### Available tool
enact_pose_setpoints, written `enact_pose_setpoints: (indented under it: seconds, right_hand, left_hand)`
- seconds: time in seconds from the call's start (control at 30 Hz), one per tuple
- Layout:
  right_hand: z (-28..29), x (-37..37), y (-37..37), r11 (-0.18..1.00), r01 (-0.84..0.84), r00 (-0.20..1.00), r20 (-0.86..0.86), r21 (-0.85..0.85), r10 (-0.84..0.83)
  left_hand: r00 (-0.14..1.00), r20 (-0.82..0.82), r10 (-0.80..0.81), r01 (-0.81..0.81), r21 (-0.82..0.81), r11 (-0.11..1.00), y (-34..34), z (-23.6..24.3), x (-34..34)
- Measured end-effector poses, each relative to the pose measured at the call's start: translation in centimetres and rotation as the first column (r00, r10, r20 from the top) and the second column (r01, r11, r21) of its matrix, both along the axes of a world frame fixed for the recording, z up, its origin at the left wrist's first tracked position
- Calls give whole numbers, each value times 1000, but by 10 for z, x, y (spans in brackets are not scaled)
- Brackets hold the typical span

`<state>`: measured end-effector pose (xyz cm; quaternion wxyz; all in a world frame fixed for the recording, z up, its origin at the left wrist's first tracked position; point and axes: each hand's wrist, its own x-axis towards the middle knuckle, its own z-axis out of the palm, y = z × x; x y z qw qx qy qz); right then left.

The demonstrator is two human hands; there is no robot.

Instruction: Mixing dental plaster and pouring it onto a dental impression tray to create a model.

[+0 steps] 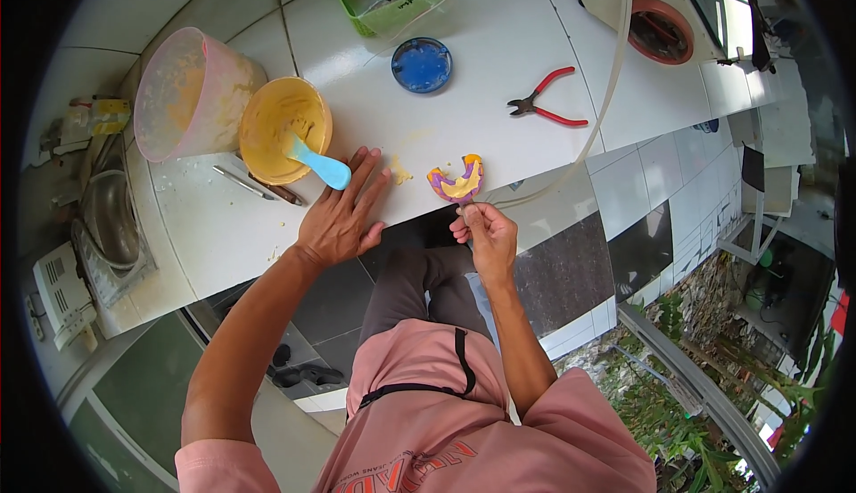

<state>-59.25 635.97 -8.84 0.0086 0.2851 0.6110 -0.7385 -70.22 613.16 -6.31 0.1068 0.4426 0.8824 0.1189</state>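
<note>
My right hand is closed around the handle of a dental impression tray at the counter's front edge. The U-shaped dental impression tray has purple and orange material in it, with pale yellow paste over the middle. My left hand rests on the white counter with its fingers spread and holds nothing. Just beyond its fingertips is the light blue handle of a spatula, leaning out of a yellow mixing bowl. Yellow paste coats the inside of that bowl. Yellow crumbs lie between my hands.
A translucent pink tub stands behind the bowl, and slim metal tools lie beside it. Further back are a blue lid and a green basket. Red-handled cutters lie at right, near a clear hose.
</note>
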Motion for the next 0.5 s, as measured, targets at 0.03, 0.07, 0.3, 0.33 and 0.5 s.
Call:
enact_pose_setpoints:
  seconds: [0.03, 0.07, 0.3, 0.33, 0.5]
  right_hand:
    - [0, 0, 0, 1000, 11, 999, 31, 17, -12]
    - [0, 0, 0, 1000, -5, 1000, 9, 7, 5]
    - [-1, 1, -1, 999, 3, 1000, -25, -35, -4]
    - [-2, 1, 0, 1000, 0, 1000, -2, -29, 0]
    - [-1, 1, 2, 1000, 8, 1000, 22, -8, -8]
  left_hand:
    - [1000, 0, -3, 3, 9, 1000, 0, 0, 0]
    - [1000, 4, -2, 2, -5, 1000, 0, -1, -1]
    - [1000, 5, -2, 2, 4, 1000, 0, 1, -1]
    - [1000, 4, -3, 3, 0, 1000, 0, 2, -1]
    - [1000, -3, -4, 4, -12, 1000, 1, 2, -1]
